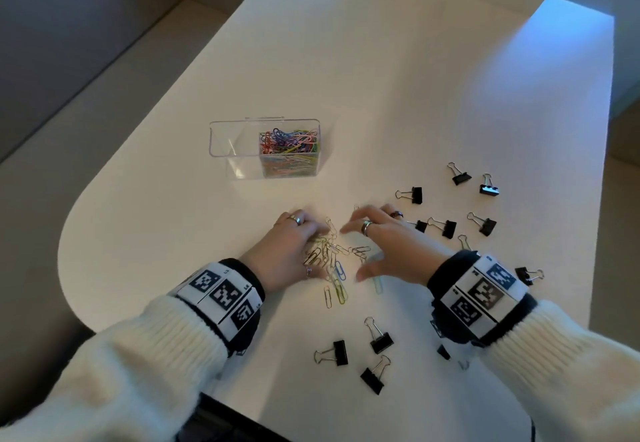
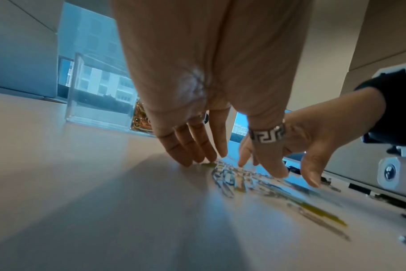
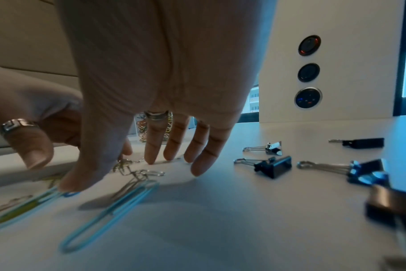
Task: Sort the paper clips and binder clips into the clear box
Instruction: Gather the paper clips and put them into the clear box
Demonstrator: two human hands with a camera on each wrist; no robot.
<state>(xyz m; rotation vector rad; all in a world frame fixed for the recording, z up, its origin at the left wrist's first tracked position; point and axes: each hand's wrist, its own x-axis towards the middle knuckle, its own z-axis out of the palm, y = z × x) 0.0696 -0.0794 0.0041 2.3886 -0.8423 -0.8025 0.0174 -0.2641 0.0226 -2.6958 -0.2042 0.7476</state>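
Note:
A loose pile of paper clips (image 1: 332,256), silver and coloured, lies between my two hands. My left hand (image 1: 313,251) has straight fingers with the tips on the table at the pile's left side (image 2: 234,177). My right hand (image 1: 362,253) arches over the pile's right side with fingers spread, tips (image 3: 151,157) on the table, holding nothing. A long blue paper clip (image 3: 109,212) lies under it. The clear box (image 1: 239,145) stands beyond the hands; its right half holds coloured paper clips (image 1: 289,145), its left half is bare. Several black binder clips (image 1: 445,227) lie scattered on the right.
More binder clips (image 1: 375,337) lie close to the table's front edge, between my forearms. The white table (image 1: 381,78) has a rounded left corner, with a beige bench beyond it. A white panel with three round buttons (image 3: 308,71) rises at the far end.

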